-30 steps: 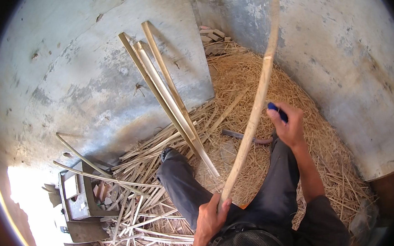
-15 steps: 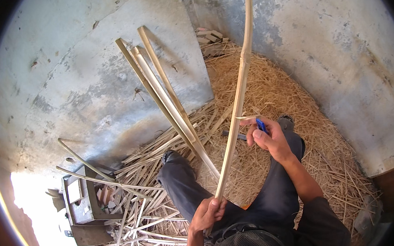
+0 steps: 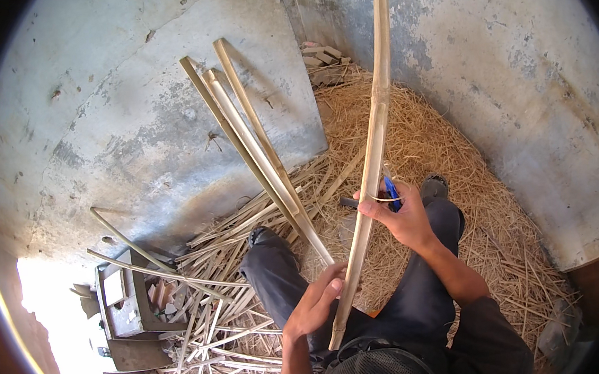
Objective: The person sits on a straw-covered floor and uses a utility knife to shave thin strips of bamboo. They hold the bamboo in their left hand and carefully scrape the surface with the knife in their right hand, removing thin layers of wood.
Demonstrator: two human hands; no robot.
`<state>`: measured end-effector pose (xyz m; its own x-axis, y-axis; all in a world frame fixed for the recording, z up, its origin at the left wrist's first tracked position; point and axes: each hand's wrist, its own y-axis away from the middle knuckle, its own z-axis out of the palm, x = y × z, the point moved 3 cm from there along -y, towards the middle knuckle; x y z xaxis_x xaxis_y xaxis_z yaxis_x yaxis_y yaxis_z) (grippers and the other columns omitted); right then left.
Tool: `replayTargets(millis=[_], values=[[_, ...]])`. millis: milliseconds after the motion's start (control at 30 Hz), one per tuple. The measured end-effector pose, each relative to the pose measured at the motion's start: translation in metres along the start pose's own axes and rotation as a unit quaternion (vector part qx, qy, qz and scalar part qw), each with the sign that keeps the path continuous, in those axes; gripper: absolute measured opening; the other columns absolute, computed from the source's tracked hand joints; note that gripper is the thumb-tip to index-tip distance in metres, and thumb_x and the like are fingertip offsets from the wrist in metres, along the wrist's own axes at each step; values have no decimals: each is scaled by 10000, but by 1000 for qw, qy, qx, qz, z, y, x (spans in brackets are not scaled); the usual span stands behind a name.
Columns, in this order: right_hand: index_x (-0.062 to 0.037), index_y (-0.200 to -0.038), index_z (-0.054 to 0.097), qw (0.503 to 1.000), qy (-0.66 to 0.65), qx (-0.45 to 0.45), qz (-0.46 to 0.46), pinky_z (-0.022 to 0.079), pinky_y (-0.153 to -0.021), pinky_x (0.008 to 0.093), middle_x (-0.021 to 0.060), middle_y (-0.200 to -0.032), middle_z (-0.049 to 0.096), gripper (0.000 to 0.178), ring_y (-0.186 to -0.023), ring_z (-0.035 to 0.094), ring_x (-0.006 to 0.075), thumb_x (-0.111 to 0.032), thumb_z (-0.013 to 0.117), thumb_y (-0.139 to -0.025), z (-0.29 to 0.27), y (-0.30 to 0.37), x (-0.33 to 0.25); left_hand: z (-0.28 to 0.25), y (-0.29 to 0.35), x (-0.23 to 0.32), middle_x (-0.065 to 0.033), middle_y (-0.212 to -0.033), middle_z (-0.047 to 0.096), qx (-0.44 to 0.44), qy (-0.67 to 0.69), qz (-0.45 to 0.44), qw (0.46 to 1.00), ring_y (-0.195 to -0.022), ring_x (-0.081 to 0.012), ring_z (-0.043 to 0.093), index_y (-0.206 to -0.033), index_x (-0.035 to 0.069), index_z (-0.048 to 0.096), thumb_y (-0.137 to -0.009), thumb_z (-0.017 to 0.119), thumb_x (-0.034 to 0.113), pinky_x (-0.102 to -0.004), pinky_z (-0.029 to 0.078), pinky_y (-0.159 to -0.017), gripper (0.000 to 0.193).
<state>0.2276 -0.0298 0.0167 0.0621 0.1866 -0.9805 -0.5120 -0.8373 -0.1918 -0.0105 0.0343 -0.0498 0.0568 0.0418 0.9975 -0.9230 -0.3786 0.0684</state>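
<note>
Gripping the lower end of a long split bamboo strip, the left hand was curled around it above the person's lap, near the cut tip. The right hand closed around the same strip higher up, with a blue-handled knife pinned against it. The strip rose steeply past the top edge. Just left of it, several bamboo slats leaned on the concrete wall. Straw and shavings covered the floor, and a small metal box sat well apart at lower left.
</note>
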Motion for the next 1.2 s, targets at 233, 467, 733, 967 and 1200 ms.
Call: replayTargets(millis=[233, 467, 733, 967, 1200], values=[[29, -1200, 767, 1000, -1, 0, 7, 560, -841, 266, 63, -1024, 787, 338, -958, 715, 91, -228, 823, -989, 6, 1, -2, 24, -35, 40, 21, -736, 574, 30, -6, -93, 995, -628, -81, 558, -1251, -53, 661, -1161, 480, 478, -250, 469, -592, 569], [-7, -1346, 664, 1000, 9, 8, -9, 528, -777, 265, 41, -930, 734, 355, -875, 694, 97, -272, 639, -1111, -37, 0, 3, 14, -23, 31, 22, -706, 476, 142, -30, -71, 987, -626, -83, 438, -1022, 7, 683, -1197, 370, 446, -292, 394, -585, 566], [-81, -1192, 678, 863, 501, -34, 57, 551, -740, 461, 125, -825, 728, 519, -813, 743, 338, -572, 660, -1025, -57, 9, -2, 5, -15, 39, -56, -703, 490, 170, -96, -56, 979, -667, -173, 468, -989, -28, 626, -1199, 358, 408, -368, 429, -648, 553], [-50, -1136, 699, 901, 423, -97, 13, 551, -762, 514, 186, -920, 753, 539, -890, 734, 428, -575, 638, -1029, -31, 21, -16, 5, -19, 42, 45, -736, 450, 181, -108, -5, 978, -658, -68, 393, -963, 16, 604, -1188, 381, 470, -273, 347, -580, 554], [-69, -1115, 727, 918, 344, -63, -186, 591, -680, 400, 114, -966, 773, 348, -797, 763, 322, -394, 761, -994, 5, 34, -19, 5, -21, 47, -163, -718, 573, 211, -181, 1, 960, -646, -279, 549, -1094, -33, 643, -1167, 486, 342, -441, 470, -655, 413]])
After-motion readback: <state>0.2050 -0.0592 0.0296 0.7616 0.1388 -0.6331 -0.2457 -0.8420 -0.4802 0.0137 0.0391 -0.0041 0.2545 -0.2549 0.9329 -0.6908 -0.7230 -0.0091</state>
